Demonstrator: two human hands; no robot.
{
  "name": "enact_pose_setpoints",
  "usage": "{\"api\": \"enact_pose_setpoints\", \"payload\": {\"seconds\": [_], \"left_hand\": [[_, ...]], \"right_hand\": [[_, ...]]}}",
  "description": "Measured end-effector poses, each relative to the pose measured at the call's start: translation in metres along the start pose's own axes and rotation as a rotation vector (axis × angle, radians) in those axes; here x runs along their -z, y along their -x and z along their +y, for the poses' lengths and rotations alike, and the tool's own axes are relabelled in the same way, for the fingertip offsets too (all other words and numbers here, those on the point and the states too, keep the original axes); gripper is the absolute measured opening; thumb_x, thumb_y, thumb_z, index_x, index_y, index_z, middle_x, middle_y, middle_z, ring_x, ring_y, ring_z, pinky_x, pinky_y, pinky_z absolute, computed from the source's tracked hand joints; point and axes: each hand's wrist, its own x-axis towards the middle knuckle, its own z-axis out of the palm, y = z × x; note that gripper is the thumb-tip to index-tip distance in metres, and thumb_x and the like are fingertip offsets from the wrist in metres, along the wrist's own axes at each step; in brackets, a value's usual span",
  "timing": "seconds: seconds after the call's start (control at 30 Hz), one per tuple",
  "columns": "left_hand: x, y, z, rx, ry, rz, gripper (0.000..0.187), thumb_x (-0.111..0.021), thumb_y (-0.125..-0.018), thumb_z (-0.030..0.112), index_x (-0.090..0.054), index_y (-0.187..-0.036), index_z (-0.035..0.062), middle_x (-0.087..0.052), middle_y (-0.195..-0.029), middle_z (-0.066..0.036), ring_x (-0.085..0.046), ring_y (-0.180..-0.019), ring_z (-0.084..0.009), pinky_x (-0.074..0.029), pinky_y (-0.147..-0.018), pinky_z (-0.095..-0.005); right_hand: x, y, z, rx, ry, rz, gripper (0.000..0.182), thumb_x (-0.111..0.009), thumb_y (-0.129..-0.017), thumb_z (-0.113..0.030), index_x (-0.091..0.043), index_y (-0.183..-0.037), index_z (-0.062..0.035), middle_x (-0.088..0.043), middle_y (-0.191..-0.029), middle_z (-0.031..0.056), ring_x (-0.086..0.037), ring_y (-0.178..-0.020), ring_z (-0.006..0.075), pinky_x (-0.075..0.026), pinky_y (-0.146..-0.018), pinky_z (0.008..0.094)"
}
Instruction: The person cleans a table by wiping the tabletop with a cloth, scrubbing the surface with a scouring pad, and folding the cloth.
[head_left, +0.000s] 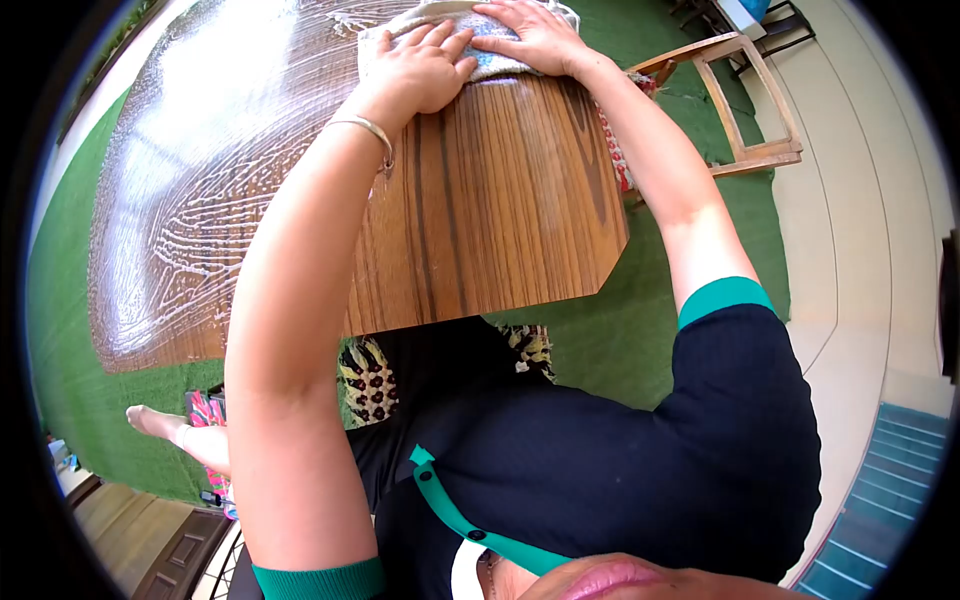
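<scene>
My left hand (425, 68) lies flat with fingers spread on a folded white and blue patterned cloth (492, 66). Beside it, my right hand (535, 38) presses on the same cloth, its fingers stretched out. Under the cloth is a wooden table (500, 200) with dark striped grain and a cut corner. White streaky suds (215, 215) coat the table's left part, while the strip nearer me on the right shows plain wood. A metal bangle (370, 128) sits on my left wrist.
A wooden chair frame (785, 105) stands beyond the table's right side. Green carpet (620, 350) covers the floor. Patterned woven fabric (368, 385) shows below the near edge. Another person's foot (155, 421) is at the lower left. Dark furniture (785, 30) stands at the far right.
</scene>
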Motion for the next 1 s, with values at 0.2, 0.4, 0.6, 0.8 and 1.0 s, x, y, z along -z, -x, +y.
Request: {"api": "enact_pose_setpoints", "payload": {"seconds": [0.2,0.4,0.6,0.8,1.0], "left_hand": [[-0.005,-0.008,-0.005,0.034,0.09,0.011,0.057,-0.027,-0.104,0.05,-0.032,-0.156,0.027,-0.026,-0.164,-0.003,-0.018,-0.153,-0.0215,-0.011,-0.122,-0.0522],[0.017,0.051,-0.006,-0.097,0.115,-0.075,0.053,-0.024,-0.106,0.04,-0.028,-0.157,0.0268,-0.023,-0.165,-0.007,-0.015,-0.154,-0.0258,-0.01,-0.124,-0.0487],[0.035,0.156,-0.002,-0.252,0.22,-0.046,0.054,-0.028,-0.105,0.037,-0.034,-0.156,0.0204,-0.026,-0.163,-0.012,-0.022,-0.152,-0.0283,-0.012,-0.123,-0.0517],[0.015,0.24,-0.017,-0.29,0.405,0.274,0.048,-0.045,-0.098,0.034,-0.055,-0.141,0.0136,-0.049,-0.148,-0.015,-0.039,-0.141,-0.032,-0.022,-0.119,-0.0505],[0.01,0.314,-0.069,-0.142,0.399,0.457,0.048,-0.055,-0.094,0.032,-0.058,-0.136,0.0086,-0.051,-0.145,-0.015,-0.045,-0.138,-0.0298,-0.026,-0.117,-0.0497]], "right_hand": [[0.005,0.002,-0.014,-0.02,0.047,0.031,0.076,-0.043,-0.094,-0.067,-0.043,-0.15,-0.0163,-0.038,-0.157,0.0106,-0.029,-0.147,0.0274,-0.017,-0.123,0.0449],[-0.027,0.059,-0.038,-0.191,0.125,0.021,0.08,-0.035,-0.094,-0.075,-0.031,-0.157,-0.0267,-0.026,-0.163,0.0125,-0.018,-0.152,0.0318,-0.011,-0.123,0.0471],[0.004,0.148,-0.128,-0.111,-0.031,-0.038,0.075,-0.048,-0.095,-0.062,-0.032,-0.156,-0.0214,-0.025,-0.161,0.0187,-0.019,-0.149,0.0391,-0.01,-0.121,0.0512],[0.011,0.186,-0.199,0.104,0.071,-0.145,0.073,-0.052,-0.094,-0.056,-0.035,-0.154,-0.0182,-0.02,-0.161,0.0243,-0.014,-0.149,0.0445,-0.01,-0.119,0.0573],[-0.006,0.143,-0.273,0.308,0.106,-0.199,0.077,-0.051,-0.096,-0.053,-0.028,-0.155,-0.0091,-0.018,-0.16,0.0271,-0.015,-0.147,0.0475,-0.012,-0.118,0.0586]]}}
